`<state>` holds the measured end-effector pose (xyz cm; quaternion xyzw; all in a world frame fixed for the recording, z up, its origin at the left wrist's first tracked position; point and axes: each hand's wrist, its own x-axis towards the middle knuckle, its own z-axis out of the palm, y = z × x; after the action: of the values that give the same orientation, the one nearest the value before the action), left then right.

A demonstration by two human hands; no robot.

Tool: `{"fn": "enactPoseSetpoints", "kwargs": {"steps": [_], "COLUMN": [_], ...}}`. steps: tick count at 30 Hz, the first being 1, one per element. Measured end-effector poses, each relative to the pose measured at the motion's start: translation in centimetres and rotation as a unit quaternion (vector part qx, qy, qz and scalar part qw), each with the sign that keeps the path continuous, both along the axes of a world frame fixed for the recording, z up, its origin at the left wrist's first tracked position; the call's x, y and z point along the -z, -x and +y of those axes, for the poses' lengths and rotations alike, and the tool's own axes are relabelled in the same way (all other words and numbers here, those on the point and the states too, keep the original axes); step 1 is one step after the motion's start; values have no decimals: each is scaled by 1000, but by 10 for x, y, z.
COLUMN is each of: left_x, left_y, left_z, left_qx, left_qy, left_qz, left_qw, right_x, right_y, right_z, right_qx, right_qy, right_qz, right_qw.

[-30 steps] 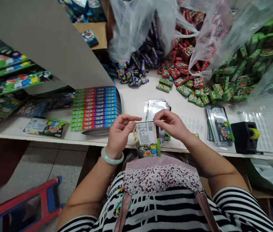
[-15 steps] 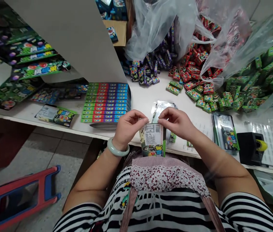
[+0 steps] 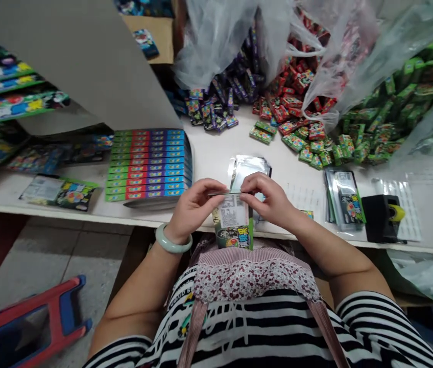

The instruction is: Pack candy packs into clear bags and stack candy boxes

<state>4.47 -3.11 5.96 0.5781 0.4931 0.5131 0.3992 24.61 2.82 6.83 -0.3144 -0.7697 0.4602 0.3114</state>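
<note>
Desk (image 3: 216,158) of white board runs across the view, its far side crowded by clear plastic bags (image 3: 224,46) and loose heaps of purple packs (image 3: 216,110), red packs (image 3: 293,89) and green packs (image 3: 373,140). Grey partition board (image 3: 67,66) overhangs the left end, and a red and blue plastic stool (image 3: 28,322) sits on the floor below. On the desk, a stack of striped cartons (image 3: 149,166) lies left of the hands, while clear-sleeved packs (image 3: 344,199) and a black tape dispenser (image 3: 379,217) lie to the right.

Silver foil pouches (image 3: 249,171) lie just behind the hands, filling the nearest patch of desk. Left hand (image 3: 193,209), with a pale jade bangle (image 3: 173,240) at its wrist, and right hand (image 3: 266,202) meet at the top of a printed card packet (image 3: 234,230), pinching it between thumbs and curled fingers. The packet is held upright at the desk's near edge, above the person's lap, with its barcode label (image 3: 234,210) facing up. It looks light and thin, likely to bend under a hard squeeze, so its top edge seems the safest hold.
</note>
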Motion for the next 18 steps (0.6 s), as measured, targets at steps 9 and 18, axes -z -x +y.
{"fn": "enactPoseSetpoints", "kwargs": {"steps": [9,18], "left_x": [13,17], "left_y": [4,-8], "left_z": [10,14], "left_qx": [-82,-111], "left_qy": [-13,12], "left_qz": [22,48], "left_qw": [996,993], "right_x": [48,72], "right_y": [-119,-187], "right_z": [31,48], "right_qx": [224,263], "right_qy": [71,62], "right_qz": [-100,-437], "right_qw": [967,858]}}
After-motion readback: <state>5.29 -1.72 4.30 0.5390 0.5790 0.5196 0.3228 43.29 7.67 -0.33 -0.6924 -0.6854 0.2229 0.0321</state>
